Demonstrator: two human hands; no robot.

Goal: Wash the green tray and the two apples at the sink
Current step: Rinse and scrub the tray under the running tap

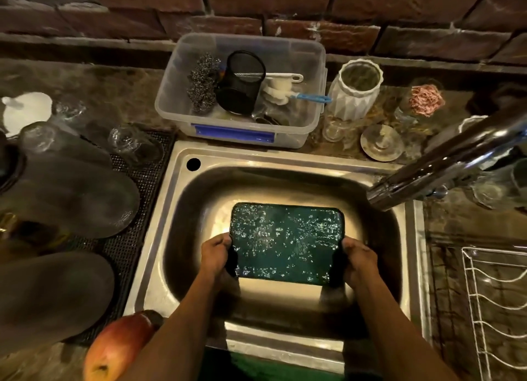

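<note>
A dark green tray (286, 242), covered in water drops, is held flat over the steel sink (182, 209). My left hand (217, 255) grips its left edge and my right hand (358, 259) grips its right edge. One red and yellow apple (119, 349) lies on the counter at the sink's front left corner, partly behind my left forearm. I see no second apple. The tap spout (422, 178) reaches in from the right, above the sink's far right corner; no water stream shows.
A clear tub (310, 52) with steel scourers, a black mesh cup and brushes stands behind the sink. Upturned glasses (134, 142) and dark plates (82, 198) fill the left mat. A white vase (355, 92) and glassware stand at the back right, a wire rack (496, 309) at the right.
</note>
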